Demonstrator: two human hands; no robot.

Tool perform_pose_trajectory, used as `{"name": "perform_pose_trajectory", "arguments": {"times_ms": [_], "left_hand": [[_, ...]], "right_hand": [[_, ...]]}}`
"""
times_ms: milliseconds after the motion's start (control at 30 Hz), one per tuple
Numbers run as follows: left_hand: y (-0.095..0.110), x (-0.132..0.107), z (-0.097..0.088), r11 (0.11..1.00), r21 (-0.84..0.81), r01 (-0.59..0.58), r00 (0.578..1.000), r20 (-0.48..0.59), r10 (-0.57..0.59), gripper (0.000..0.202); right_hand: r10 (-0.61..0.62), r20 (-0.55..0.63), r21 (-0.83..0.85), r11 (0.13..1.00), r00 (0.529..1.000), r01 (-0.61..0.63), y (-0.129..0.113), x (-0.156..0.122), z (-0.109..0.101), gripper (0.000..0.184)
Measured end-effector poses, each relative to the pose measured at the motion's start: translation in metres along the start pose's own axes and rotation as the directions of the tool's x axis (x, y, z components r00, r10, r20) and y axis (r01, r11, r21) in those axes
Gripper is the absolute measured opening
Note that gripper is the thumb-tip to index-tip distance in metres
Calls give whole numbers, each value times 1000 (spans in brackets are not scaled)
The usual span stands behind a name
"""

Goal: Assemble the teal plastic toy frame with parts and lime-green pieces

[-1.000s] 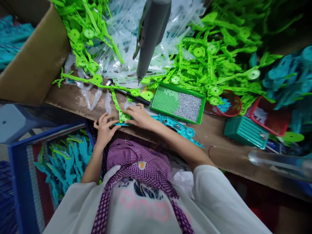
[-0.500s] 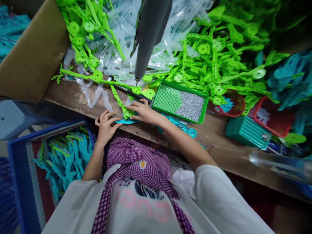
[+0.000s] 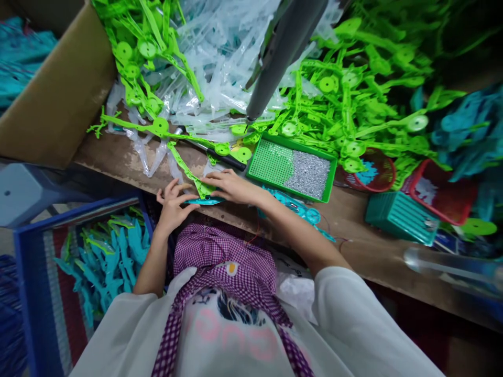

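Note:
At the near edge of the wooden bench (image 3: 353, 220), both hands press on a stacked plastic part. My left hand (image 3: 173, 201) rests with fingers curled beside and on the teal piece (image 3: 204, 201). My right hand (image 3: 231, 187) lies flat with fingers pressed on the green strip piece (image 3: 188, 173) that sits on the teal one. A grey hanging power screwdriver (image 3: 275, 63) dangles above the bench, tilted, its tip just behind the hands.
A green tray of small silver screws (image 3: 291, 167) sits right of the hands. Heaps of green and clear plastic parts (image 3: 334, 78) cover the back. Red baskets (image 3: 369, 170) and a teal basket (image 3: 396, 214) stand right. A blue crate of teal parts (image 3: 106, 256) and a cardboard box (image 3: 58, 89) are left.
The hanging screwdriver has swung to the right and tilted. The hands stayed on the teal and green pieces, shifting only slightly.

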State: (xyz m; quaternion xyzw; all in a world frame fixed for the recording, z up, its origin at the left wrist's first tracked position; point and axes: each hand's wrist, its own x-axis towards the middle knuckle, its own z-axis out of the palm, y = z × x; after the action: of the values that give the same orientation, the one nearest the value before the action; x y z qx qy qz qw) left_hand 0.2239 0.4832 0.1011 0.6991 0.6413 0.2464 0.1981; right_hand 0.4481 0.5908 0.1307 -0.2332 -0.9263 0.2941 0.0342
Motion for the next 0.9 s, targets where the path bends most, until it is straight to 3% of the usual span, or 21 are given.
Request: {"name": "perform_pose_trajectory", "arguments": {"times_ms": [167,333,433,533,667,767,833,900], "left_hand": [[1,-3,1,1000,8,9,1000,20,-9,11],[-2,-5,1,997,72,-6,1000,-15,7,20],[-10,-5,-7,991,130,-17,999,-28,21,34],[-17,-4,-22,978,208,-3,998,-60,16,37],[-10,-5,-33,967,255,-33,992,-108,62,40],[5,-3,-20,974,194,-121,987,-81,138,37],[17,2,-5,973,163,-164,983,-61,176,32],[29,8,7,968,154,-198,977,-55,208,29]], "right_hand": [[30,-3,-40,999,1000,-30,-1,-3,6,51],[151,-113,-31,987,982,-156,-11,-8,22,51],[190,-162,-6,981,968,-194,-11,-10,29,49],[186,-137,-27,981,973,-192,-10,-7,28,48],[232,-147,-50,969,962,-241,-25,-11,10,52],[264,-250,13,963,931,-270,-59,-16,-14,45],[227,-388,67,974,893,-219,-84,-14,-31,45],[254,-559,113,966,790,-231,-99,-14,-45,49]]}}
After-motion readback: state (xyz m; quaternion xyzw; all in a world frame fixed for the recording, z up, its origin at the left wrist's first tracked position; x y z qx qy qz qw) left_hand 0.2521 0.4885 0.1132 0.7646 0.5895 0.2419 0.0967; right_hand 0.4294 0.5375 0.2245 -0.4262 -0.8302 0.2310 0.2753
